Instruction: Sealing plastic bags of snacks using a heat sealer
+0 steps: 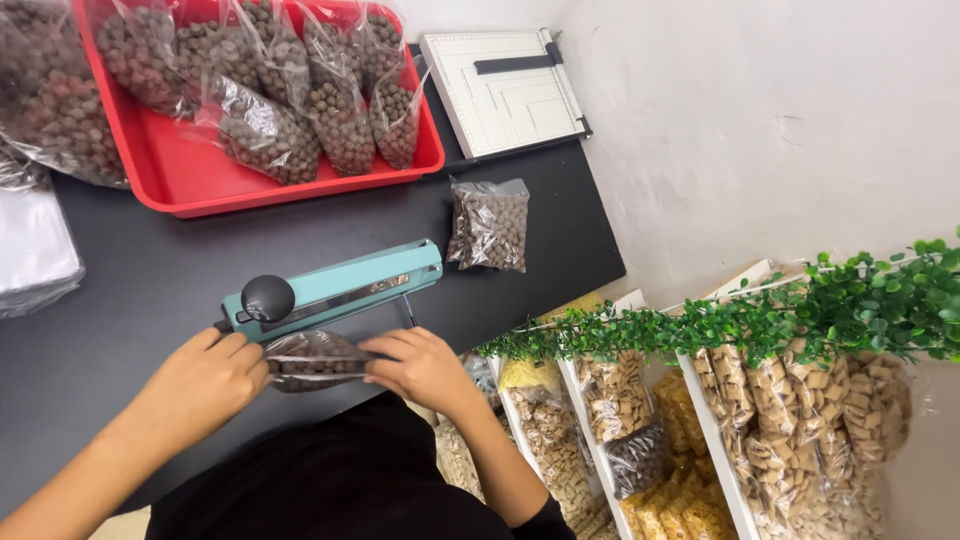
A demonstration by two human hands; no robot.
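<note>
Black tabletop (150, 290), white wall (760, 130), red tray (190, 180), green garland (800, 310)

red tray (190, 185), paper cutter (505, 90), green garland (800, 310)

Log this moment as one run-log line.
left hand: holds clear bag | right hand: holds same bag | bag mouth: at teal heat sealer | surface: black table

- small clear plastic bag of brown round pellets (312, 361), lying flat between my hands at the near table edge.
- sealed clear bag of brown pellets (489, 225), alone on the black table to the right.
- several filled clear pellet bags (262, 130) heaped in the red tray.
- clear bags of tan squares (790, 400) on white shelves, lower right.
</note>
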